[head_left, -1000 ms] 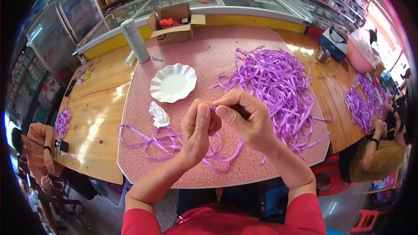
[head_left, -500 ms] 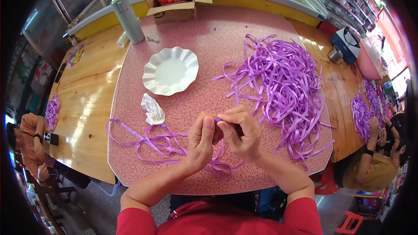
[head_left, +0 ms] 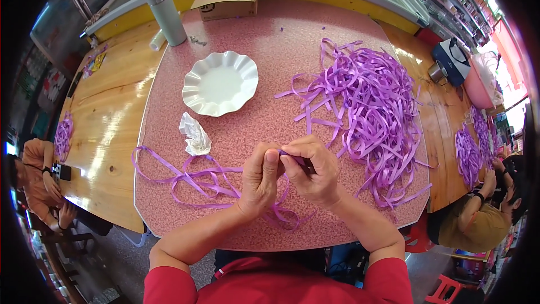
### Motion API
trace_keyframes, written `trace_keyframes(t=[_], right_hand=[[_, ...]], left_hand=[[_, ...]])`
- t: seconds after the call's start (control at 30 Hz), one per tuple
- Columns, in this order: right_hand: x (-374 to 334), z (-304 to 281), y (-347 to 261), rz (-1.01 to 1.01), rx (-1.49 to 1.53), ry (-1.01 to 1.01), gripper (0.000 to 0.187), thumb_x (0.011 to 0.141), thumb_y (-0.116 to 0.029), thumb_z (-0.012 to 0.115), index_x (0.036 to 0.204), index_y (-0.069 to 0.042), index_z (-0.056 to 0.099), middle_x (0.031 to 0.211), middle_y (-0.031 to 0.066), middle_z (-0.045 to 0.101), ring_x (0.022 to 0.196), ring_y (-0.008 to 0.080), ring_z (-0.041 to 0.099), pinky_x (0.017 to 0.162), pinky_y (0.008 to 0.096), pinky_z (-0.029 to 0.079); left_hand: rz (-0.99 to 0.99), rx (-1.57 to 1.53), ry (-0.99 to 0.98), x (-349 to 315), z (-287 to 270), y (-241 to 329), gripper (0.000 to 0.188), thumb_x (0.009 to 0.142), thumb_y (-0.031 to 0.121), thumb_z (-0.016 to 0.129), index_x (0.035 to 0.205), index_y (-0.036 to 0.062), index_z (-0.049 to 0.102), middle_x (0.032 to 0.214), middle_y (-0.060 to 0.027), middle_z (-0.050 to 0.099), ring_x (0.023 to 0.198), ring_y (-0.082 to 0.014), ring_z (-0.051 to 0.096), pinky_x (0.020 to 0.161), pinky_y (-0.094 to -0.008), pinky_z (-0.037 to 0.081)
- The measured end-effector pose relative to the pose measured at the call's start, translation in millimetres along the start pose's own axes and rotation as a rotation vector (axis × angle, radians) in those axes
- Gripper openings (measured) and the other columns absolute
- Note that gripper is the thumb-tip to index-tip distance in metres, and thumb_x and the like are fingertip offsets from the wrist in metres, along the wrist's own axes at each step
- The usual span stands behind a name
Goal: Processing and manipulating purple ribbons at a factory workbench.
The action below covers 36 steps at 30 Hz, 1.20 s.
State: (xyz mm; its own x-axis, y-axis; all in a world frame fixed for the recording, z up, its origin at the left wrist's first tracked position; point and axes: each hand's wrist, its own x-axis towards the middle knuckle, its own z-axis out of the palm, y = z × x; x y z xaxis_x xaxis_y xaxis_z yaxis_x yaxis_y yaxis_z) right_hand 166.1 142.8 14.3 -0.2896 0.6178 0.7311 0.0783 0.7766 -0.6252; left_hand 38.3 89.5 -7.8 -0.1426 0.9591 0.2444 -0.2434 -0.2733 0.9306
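Observation:
My left hand (head_left: 261,179) and my right hand (head_left: 313,171) meet over the near middle of the pink speckled table (head_left: 247,135). Thumbs and fingertips of both pinch a small piece of purple ribbon (head_left: 283,152), mostly hidden by the fingers. Loose lengths of purple ribbon (head_left: 194,177) lie on the table beside and under my left hand. To the right of my hands rises a large tangled heap of purple ribbons (head_left: 377,101). A crumpled white tissue (head_left: 194,135) lies left of my hands, just nearer than a white fluted dish (head_left: 220,84).
A grey-green flask (head_left: 166,14) and an open cardboard box (head_left: 229,4) holding something red stand at the back. Wooden tables (head_left: 107,129) flank mine. People sit at the left (head_left: 39,174) and right (head_left: 478,214), with purple ribbons near them. A red stool (head_left: 444,290) is lower right.
My hands stay together, with the right fingers slightly shifted on the ribbon. The view has tilted a little. The person at the left has lowered a hand.

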Motion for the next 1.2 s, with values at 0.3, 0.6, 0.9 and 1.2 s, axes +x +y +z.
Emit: trace_keyframes(t=[0.3, 0.6, 0.9, 1.2], right_hand=[[5.5, -5.9, 7.4, -0.019, 0.064, -0.091, 0.014, 0.088, -0.001, 0.071, 0.101, -0.001, 0.065, 0.092, 0.0108, 0.067, 0.072, 0.0143, 0.063, 0.058, 0.0253, 0.049], [14.1, -19.8, 8.1, 0.213, 0.294, -0.191, 0.009, 0.092, -0.002, 0.068, 0.100, 0.001, 0.067, 0.090, 0.0081, 0.067, 0.075, 0.0113, 0.060, 0.063, 0.0238, 0.046], [13.1, -28.6, -5.5, 0.340, 0.348, -0.200, 0.012, 0.093, -0.004, 0.068, 0.104, 0.000, 0.068, 0.095, 0.0053, 0.066, 0.069, 0.0071, 0.057, 0.058, 0.0206, 0.044], [-3.4, -47.9, -7.0, 0.898, 0.610, -0.208, 0.011, 0.094, -0.002, 0.066, 0.105, 0.001, 0.067, 0.082, 0.0029, 0.066, 0.055, 0.0035, 0.053, 0.046, 0.0182, 0.042]], left_hand=[[0.125, 0.205, 0.021, 8.8, -7.0, -10.6, 0.025, 0.106, 0.022, 0.048, 0.094, 0.0024, 0.056, 0.072, -0.0019, 0.046, 0.062, -0.0104, 0.043, 0.055, -0.0274, 0.038], [0.052, 0.098, -0.179, 10.4, -6.4, 0.7, 0.026, 0.107, 0.026, 0.044, 0.095, 0.0040, 0.052, 0.071, 0.0012, 0.042, 0.062, -0.0086, 0.039, 0.055, -0.0253, 0.035], [0.076, 0.178, -0.210, 15.8, -17.3, -5.4, 0.027, 0.107, 0.028, 0.046, 0.104, 0.0016, 0.054, 0.078, -0.0030, 0.051, 0.066, -0.0112, 0.047, 0.058, -0.0285, 0.041], [0.275, 0.484, -0.346, 17.7, -17.1, -8.4, 0.024, 0.105, 0.023, 0.048, 0.110, 0.0010, 0.054, 0.084, -0.0135, 0.057, 0.071, -0.0253, 0.056, 0.063, -0.0354, 0.045]])
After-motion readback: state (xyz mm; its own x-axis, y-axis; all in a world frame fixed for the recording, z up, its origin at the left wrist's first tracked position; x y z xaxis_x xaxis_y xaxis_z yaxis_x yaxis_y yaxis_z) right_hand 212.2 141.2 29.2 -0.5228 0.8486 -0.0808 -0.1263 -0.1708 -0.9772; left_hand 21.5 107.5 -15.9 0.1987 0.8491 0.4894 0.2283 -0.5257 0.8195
